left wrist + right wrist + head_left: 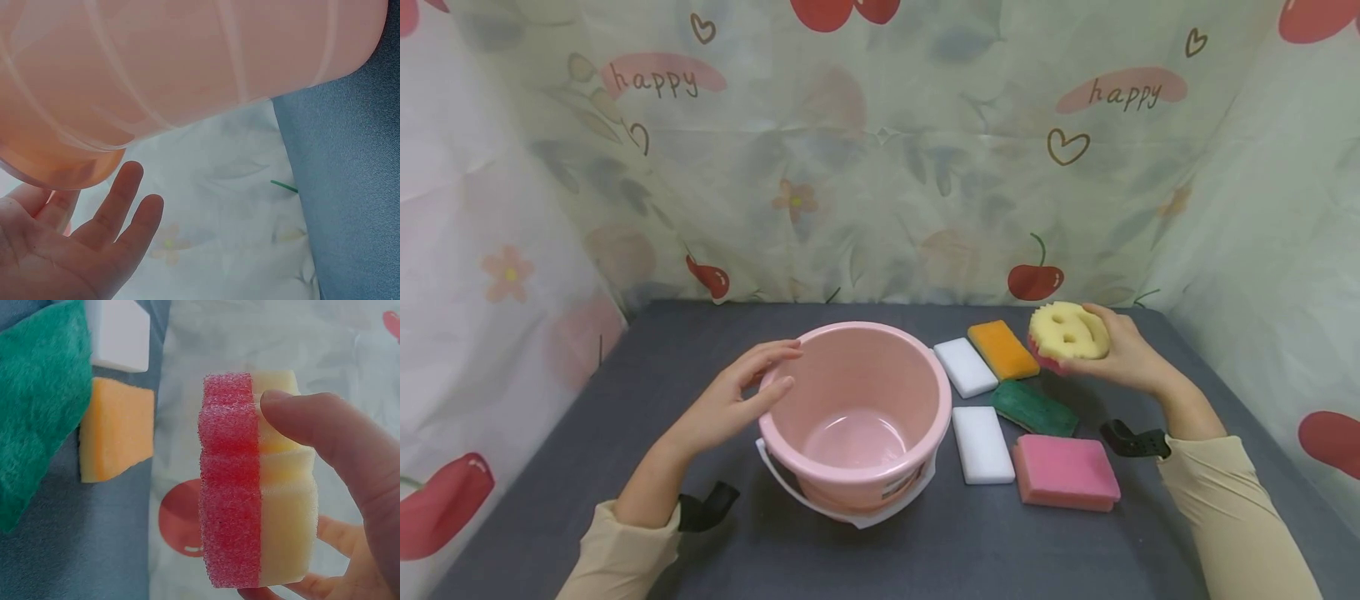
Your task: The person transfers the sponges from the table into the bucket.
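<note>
Landmark = pink bucket (pixel 856 417), round smooth plastic, white bail handle folded down at its front. Sits on the grey fabric-covered table (pixel 625 383).

Progress, as I read it: bucket is empty, nothing dropped in yet. One sponge is lifted; five pieces lie on the table to the bucket's right. So just started, nearly everything left.

Left hand (pixel 733 400): fingers straight and relaxed, fingertips at the bucket's left rim, gripping nothing. Wrist view shows the palm just beside the bucket wall; actual contact I can't tell.

Right hand (pixel 1120 350): fingers and thumb curled round the smiley sponge (pixel 1067 333), held up in the air right of and behind the bucket. Round scalloped outline, yellow face with eye and mouth cut-outs, red coarse open-cell layer on the back.

On the table, right of the bucket:
- pink sponge (pixel 1066 472), thick rectangle, nearest front.
- green scouring pad (pixel 1034 408), rough fibrous, flat.
- orange sponge (pixel 1002 349), foam block, towards the back.
- two white foam blocks (pixel 982 443), smooth, dense, closest to the bucket; one front, one behind.
</note>
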Tool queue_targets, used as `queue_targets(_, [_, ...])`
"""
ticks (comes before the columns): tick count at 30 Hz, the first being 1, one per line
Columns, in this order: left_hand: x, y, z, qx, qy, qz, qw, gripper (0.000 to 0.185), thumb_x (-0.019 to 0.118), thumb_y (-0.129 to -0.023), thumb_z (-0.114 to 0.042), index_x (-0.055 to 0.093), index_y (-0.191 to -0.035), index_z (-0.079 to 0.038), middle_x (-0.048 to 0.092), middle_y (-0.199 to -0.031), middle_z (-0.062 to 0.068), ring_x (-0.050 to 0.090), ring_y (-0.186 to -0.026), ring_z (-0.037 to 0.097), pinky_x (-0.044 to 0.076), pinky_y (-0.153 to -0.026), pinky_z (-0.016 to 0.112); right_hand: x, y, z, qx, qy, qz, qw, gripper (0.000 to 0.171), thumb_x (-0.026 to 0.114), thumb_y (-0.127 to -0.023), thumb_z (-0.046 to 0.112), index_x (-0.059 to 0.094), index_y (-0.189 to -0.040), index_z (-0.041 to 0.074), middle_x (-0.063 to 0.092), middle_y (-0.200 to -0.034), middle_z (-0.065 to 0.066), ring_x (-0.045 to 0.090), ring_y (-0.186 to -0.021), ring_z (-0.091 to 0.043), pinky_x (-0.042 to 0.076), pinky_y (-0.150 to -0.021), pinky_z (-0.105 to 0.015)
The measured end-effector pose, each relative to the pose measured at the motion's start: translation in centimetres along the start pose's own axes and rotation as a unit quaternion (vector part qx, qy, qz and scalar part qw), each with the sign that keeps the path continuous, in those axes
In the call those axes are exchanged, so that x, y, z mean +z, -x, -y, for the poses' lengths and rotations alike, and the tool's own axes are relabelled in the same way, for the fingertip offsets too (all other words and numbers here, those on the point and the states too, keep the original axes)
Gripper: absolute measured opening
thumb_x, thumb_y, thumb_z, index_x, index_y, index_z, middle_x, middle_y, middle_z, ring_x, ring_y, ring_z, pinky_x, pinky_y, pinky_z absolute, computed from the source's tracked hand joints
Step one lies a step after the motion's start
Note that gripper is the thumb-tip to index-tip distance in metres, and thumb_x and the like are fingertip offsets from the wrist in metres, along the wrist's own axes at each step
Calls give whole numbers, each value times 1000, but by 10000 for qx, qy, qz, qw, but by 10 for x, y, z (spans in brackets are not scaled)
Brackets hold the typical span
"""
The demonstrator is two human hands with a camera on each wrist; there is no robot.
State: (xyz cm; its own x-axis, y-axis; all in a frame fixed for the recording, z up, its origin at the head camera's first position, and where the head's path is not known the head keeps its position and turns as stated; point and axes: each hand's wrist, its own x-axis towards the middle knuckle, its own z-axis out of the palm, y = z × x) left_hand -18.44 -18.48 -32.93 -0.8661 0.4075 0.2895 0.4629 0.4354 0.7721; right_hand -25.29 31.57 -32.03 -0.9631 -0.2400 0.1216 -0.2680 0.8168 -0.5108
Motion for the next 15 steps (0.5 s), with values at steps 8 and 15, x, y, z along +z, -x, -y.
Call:
queue_targets(8, [0, 0, 0, 27, -17, -10, 10000, 37, 55, -93, -18, 52, -130, -11, 43, -143, 6, 38, -133, 24, 36, -97, 10, -2, 1, 16, -315, -63, -131, 9994, 92, 76, -76, 26, 21, -141, -9, 29, -136, -34, 31, -116, -43, 33, -93, -61])
queue_targets(15, [1, 0, 2, 78, 11, -21, 10000, 37, 55, -93, -17, 52, -130, -10, 43, -143, 7, 39, -132, 24, 36, -97, 10, -4, 4, 35, -369, -70, -116, 9992, 92, 75, -76, 27, 20, -143, -5, 26, -139, -32, 27, -121, -44, 30, -95, -65])
